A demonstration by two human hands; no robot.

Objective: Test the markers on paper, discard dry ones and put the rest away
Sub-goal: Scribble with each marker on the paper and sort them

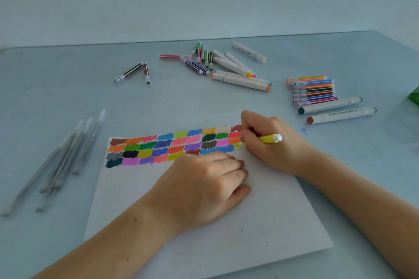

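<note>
A white sheet of paper (226,233) lies in front of me, its top part filled with rows of coloured scribble patches (163,147). My right hand (269,145) grips a yellow marker (269,138), tip down at the right end of the patches. My left hand (204,186) rests on the paper with curled fingers; something pale sits under its fingertips, too hidden to identify. A loose pile of markers (222,65) lies at the back. A tidy row of thin markers (314,92) and two thick white ones (335,111) lie at the right.
Two brown-striped markers (136,72) lie apart at the back left. A bundle of grey, blurred pens (61,161) lies at the left. A green object (413,95) shows at the right edge. A small blue spot (303,130) marks the pale blue table (68,97).
</note>
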